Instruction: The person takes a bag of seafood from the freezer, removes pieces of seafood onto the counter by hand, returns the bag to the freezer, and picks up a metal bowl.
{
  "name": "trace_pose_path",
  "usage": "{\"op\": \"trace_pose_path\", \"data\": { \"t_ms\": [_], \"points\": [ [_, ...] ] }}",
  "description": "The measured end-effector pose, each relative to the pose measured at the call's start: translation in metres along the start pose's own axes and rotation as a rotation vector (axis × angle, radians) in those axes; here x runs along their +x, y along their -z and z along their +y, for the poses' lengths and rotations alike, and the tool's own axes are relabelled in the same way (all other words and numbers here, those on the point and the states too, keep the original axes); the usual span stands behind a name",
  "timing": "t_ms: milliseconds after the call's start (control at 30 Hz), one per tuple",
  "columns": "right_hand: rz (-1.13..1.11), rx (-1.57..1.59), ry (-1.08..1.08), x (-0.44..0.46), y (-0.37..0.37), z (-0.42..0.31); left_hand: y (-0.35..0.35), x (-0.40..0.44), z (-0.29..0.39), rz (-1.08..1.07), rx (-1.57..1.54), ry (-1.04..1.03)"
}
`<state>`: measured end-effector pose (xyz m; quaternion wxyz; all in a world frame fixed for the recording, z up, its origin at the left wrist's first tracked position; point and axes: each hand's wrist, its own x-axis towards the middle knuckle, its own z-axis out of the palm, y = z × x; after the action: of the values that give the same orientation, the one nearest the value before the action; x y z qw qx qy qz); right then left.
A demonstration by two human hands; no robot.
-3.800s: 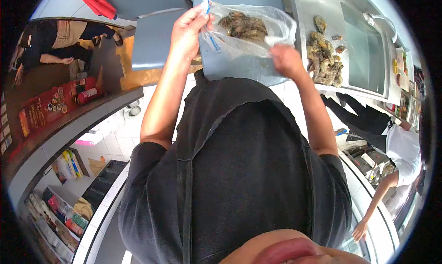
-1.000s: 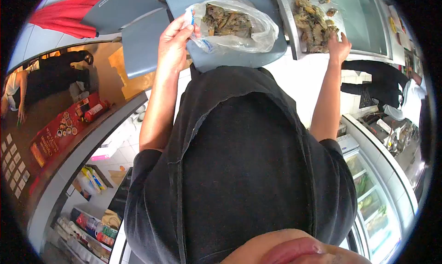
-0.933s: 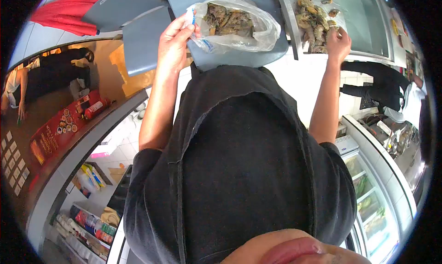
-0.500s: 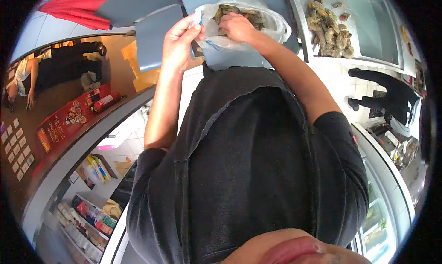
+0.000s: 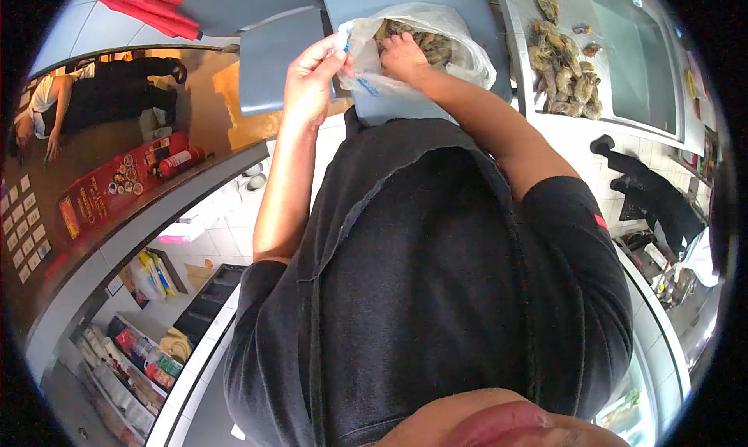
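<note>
A white, translucent plastic bag (image 5: 477, 63) with blue print lies open on the blue-grey surface (image 5: 405, 113). Rough, brown-grey oysters (image 5: 434, 48) fill its inside. My left hand (image 5: 315, 63) pinches the bag's left rim between thumb and fingers, pulling it up. Through the mouth reaches my right hand (image 5: 403, 57), its fingers bent down over the oysters at the left of the pile; the fingertips are partly hidden among the shells.
To the right, more oysters (image 5: 567, 73) lie heaped on a metal counter (image 5: 538, 123) beside a sink basin (image 5: 635, 65). A red cloth (image 5: 148, 3) lies at the upper left. A person (image 5: 47, 108) is beyond the left partition, another person in dark clothes (image 5: 662, 190) at the right.
My left hand still holds the bag's rim. My right hand stays in the bag, its fingers sunk a little differently among the oysters. The whole view has shifted slightly.
</note>
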<state>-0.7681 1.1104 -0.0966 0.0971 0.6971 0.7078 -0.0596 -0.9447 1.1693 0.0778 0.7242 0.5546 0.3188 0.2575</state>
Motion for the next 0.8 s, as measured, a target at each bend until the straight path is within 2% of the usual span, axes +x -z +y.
{"op": "trace_pose_path", "data": {
  "t_ms": [133,233,267,367,600,733,800],
  "points": [
    [0.064,0.252,-0.158,-0.015,-0.009,0.026,-0.001,0.006,0.000,0.008,-0.038,-0.021],
    [0.145,1.115,-0.500,-0.041,0.008,0.043,0.002,0.013,-0.002,0.017,-0.093,-0.036],
    [0.224,1.432,-0.410,-0.049,0.008,0.047,0.003,0.013,-0.002,0.015,-0.106,-0.029],
    [0.210,2.134,-0.357,-0.081,0.018,0.056,-0.002,0.020,-0.003,-0.009,-0.139,-0.013],
    [0.352,2.199,-0.405,-0.114,0.049,0.057,-0.017,0.030,-0.002,-0.065,-0.184,-0.016],
    [0.459,2.080,-0.534,-0.131,0.054,0.067,-0.018,0.033,-0.003,-0.107,-0.168,-0.017],
    [0.515,1.959,-0.505,-0.139,0.048,0.070,-0.020,0.034,-0.002,-0.117,-0.173,-0.014]
  ]
}}
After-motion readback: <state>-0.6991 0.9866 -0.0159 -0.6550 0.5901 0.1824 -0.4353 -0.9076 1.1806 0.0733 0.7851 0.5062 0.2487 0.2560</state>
